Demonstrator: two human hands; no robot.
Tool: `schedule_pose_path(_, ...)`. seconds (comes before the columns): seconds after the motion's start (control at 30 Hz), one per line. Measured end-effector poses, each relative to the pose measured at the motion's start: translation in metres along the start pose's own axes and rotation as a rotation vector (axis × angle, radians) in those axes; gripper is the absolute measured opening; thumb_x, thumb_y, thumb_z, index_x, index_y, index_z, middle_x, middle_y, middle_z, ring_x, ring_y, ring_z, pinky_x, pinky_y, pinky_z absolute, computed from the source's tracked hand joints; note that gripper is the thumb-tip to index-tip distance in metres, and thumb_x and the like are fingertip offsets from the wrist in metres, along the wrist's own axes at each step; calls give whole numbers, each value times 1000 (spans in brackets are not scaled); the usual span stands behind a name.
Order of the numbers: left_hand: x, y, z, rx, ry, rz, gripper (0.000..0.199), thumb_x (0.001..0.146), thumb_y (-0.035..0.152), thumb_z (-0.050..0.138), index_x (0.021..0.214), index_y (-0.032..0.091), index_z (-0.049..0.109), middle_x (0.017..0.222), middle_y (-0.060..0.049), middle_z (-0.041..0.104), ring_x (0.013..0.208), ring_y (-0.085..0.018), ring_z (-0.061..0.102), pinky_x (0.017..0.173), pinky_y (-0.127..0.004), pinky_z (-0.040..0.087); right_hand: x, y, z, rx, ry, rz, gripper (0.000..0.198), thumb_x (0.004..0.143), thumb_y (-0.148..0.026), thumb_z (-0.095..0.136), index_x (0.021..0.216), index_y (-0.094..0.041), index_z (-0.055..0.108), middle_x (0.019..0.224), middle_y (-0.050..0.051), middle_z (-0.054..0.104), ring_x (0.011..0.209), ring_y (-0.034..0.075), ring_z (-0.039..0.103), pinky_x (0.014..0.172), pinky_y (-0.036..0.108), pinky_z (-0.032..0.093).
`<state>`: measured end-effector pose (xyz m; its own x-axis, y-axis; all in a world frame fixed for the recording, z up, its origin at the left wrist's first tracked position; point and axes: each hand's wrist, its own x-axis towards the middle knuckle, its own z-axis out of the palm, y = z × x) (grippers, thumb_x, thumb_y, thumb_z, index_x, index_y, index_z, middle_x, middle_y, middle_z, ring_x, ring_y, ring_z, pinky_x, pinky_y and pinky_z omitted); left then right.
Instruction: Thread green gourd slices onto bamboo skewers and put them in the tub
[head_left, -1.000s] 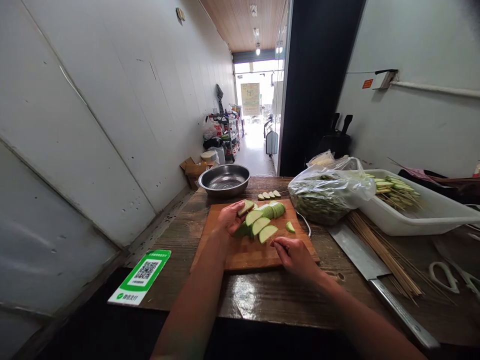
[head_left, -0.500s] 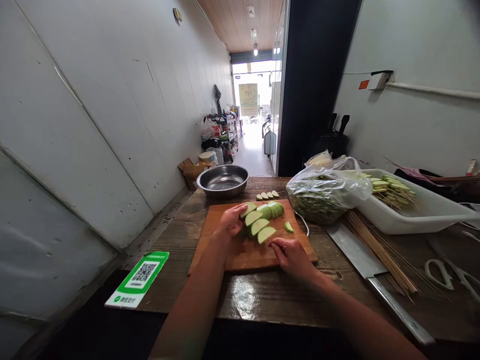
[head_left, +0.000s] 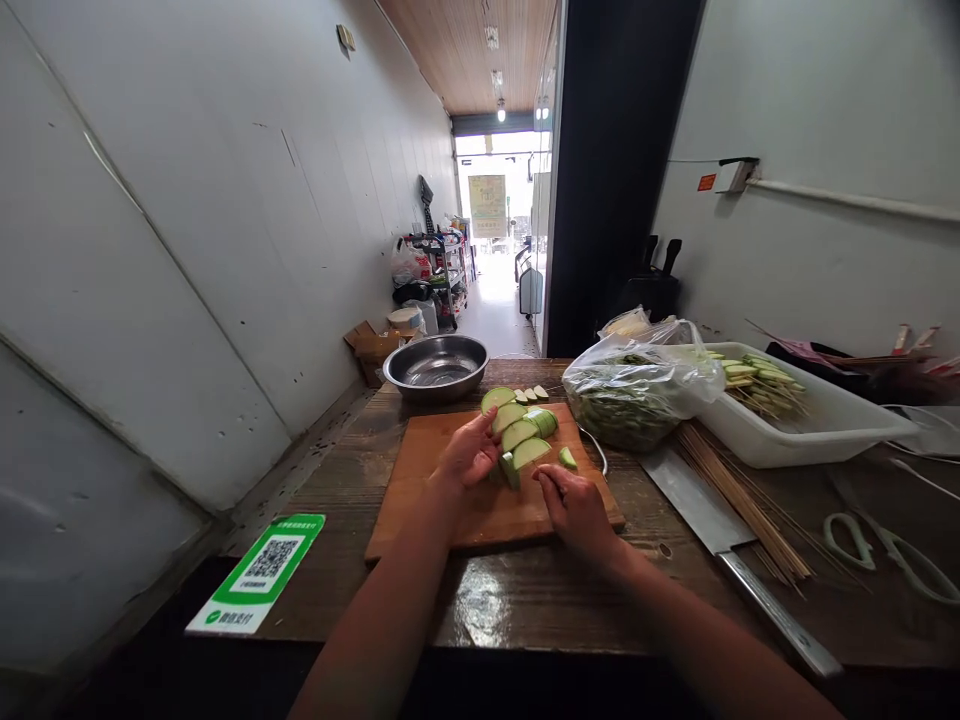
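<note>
Several half-round zucchini slices (head_left: 517,434) stand in a slanting row over the wooden cutting board (head_left: 420,480), pale faces toward me. My left hand (head_left: 470,452) is at the row's left side, palm partly turned up, with thumb and fingers against the slices. At the near end of the row, my right hand (head_left: 576,503) pinches a thin skewer, mostly hidden by the fingers and slices. Behind the row lies a stack of cut zucchini (head_left: 546,424). A small zucchini end piece (head_left: 567,458) rests on the board to the right.
A steel bowl (head_left: 436,365) stands behind the board. To the right are a plastic bag of greens (head_left: 634,385), a white tray (head_left: 817,448) with skewered slices, a cleaver (head_left: 694,500), bamboo skewers (head_left: 742,505) and scissors (head_left: 892,550). A QR-code card (head_left: 262,570) lies at left.
My left hand has turned its palm more upward, and the far slice sits higher. My right hand keeps its pinch at the near end. The whole view has shifted slightly.
</note>
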<state>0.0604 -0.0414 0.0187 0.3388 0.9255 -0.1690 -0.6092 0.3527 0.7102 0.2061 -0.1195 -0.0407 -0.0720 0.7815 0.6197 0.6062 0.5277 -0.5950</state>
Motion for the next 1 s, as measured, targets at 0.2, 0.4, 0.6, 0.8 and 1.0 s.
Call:
schedule_pose_path(0.2,0,-19,3,66,-77,14,17,75,18,60,90,9,62,87,-11,67,77,-19,64,73,-30,53,1,-1,2,-23,47,25,24,87,-21,37,85,-17,60,81,7,68,73,17,64,67,26,47)
schedule_pose_path(0.4,-5,-27,7,111,-54,-113,15,74,18,62,87,10,62,84,-10,67,70,-18,64,65,-30,53,2,1,4,-40,78,31,24,88,-22,36,86,-17,60,84,8,68,75,18,63,67,27,46)
schedule_pose_path(0.6,-10,-37,15,59,-1,-127,10,71,15,65,79,12,60,73,-7,66,70,-18,64,63,-29,51,1,6,8,-67,93,51,25,88,-23,36,83,-17,60,77,8,67,70,18,62,65,27,45)
schedule_pose_path(0.8,-9,-42,16,60,25,-111,8,70,14,65,75,12,59,69,-6,65,65,-17,63,60,-27,49,0,7,9,-69,93,41,26,88,-23,35,83,-17,59,75,8,66,71,18,61,66,27,44)
schedule_pose_path(1.0,-7,-45,14,72,28,-115,8,70,14,65,74,12,59,70,-6,65,67,-17,63,61,-28,48,1,6,7,-84,75,55,27,88,-23,34,78,-16,59,73,8,65,67,17,60,63,26,43)
